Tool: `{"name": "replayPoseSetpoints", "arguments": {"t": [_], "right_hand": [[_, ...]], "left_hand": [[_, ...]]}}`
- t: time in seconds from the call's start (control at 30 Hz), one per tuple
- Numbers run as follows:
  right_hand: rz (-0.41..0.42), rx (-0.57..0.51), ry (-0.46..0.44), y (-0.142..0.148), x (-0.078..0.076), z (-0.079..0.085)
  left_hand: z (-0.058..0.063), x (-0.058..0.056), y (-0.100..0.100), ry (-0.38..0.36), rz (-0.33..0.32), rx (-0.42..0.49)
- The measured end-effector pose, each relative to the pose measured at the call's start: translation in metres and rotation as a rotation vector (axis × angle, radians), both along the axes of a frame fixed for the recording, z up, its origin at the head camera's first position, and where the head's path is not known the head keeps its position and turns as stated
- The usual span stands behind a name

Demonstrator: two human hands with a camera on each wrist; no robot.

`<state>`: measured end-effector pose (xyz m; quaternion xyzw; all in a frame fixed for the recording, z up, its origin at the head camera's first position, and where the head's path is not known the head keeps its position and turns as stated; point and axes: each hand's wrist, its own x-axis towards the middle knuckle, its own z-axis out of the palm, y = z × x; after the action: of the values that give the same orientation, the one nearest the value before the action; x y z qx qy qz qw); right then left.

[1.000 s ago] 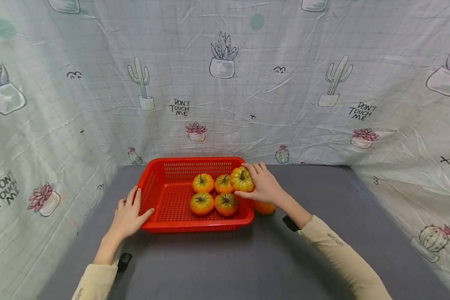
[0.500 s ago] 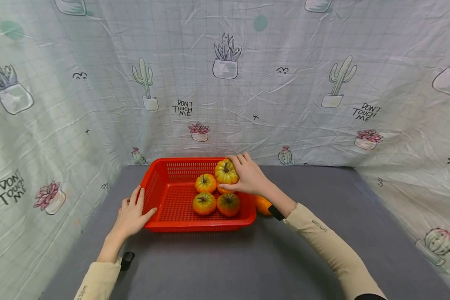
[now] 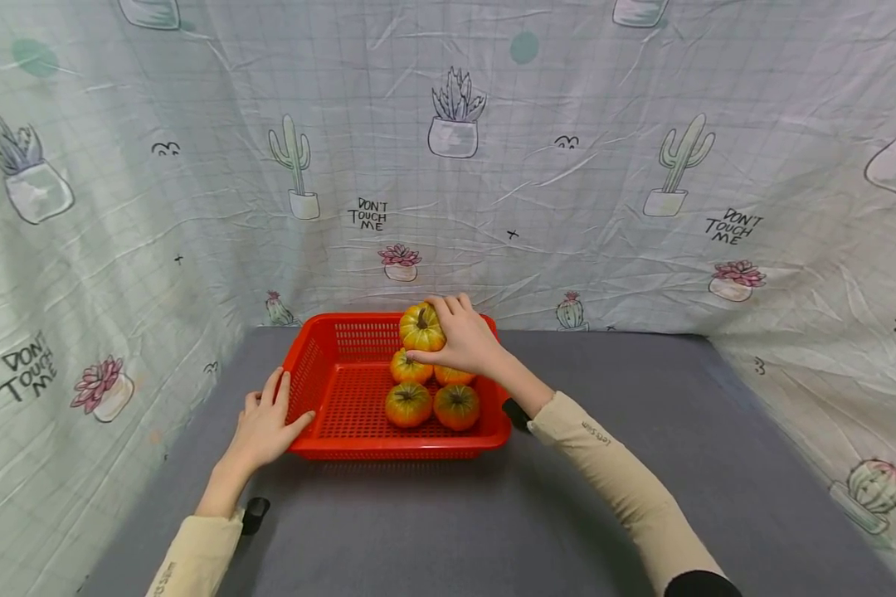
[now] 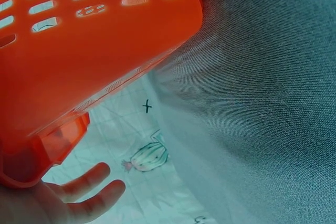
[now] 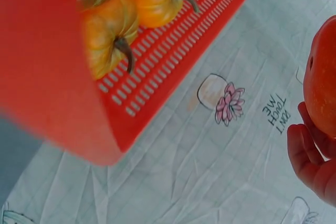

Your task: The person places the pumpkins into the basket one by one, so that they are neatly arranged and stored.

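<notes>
In the head view my right hand (image 3: 463, 336) grips a yellow-orange pumpkin (image 3: 421, 327) above the back of a red plastic basket (image 3: 388, 448), thumb below and fingers over its right side. The right wrist view shows the held pumpkin's orange underside (image 5: 321, 85) with curled fingers (image 5: 304, 156) against it. Several similar pumpkins sit in the basket's right half, among them a front one (image 3: 408, 405) and a darker one (image 3: 457, 407). My left hand (image 3: 265, 427) holds the basket's left rim near the front corner, thumb over the rim, fingers along the outside (image 4: 97, 192).
The basket stands on a grey cloth-covered table (image 3: 418, 531), close to a hanging white curtain (image 3: 388, 149) printed with potted plants. The curtain also rises at both sides. Black bands (image 3: 255, 514) sit at the wrists.
My right hand has carried its pumpkin leftward and slightly farther back over the basket. The orange pumpkin seen on the table right of the basket is now hidden. My left hand stays at the rim.
</notes>
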<state>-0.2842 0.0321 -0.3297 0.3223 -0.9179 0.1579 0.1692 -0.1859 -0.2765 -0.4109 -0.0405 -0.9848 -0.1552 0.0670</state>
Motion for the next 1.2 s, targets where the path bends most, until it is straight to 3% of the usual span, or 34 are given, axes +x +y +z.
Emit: {"name": "replayPoseSetpoints", "arguments": {"t": [0.33,0.67,0.97,1.2], "right_hand": [[0.02,0.0,-0.126,-0.034,-0.011,-0.002],[0.026,0.054,-0.126,-0.064,-0.024,-0.023],[-0.021,0.107,-0.182,-0.079,-0.032,-0.043],[-0.066,0.087,-0.215,-0.086,-0.037,-0.056]], "left_hand": [[-0.001,0.002,-0.002,0.012,0.01,-0.001],[0.0,0.003,-0.002,-0.006,0.013,0.006],[0.001,0.0,0.001,0.005,0.01,0.0],[0.001,-0.002,0.002,-0.001,0.014,-0.006]]}}
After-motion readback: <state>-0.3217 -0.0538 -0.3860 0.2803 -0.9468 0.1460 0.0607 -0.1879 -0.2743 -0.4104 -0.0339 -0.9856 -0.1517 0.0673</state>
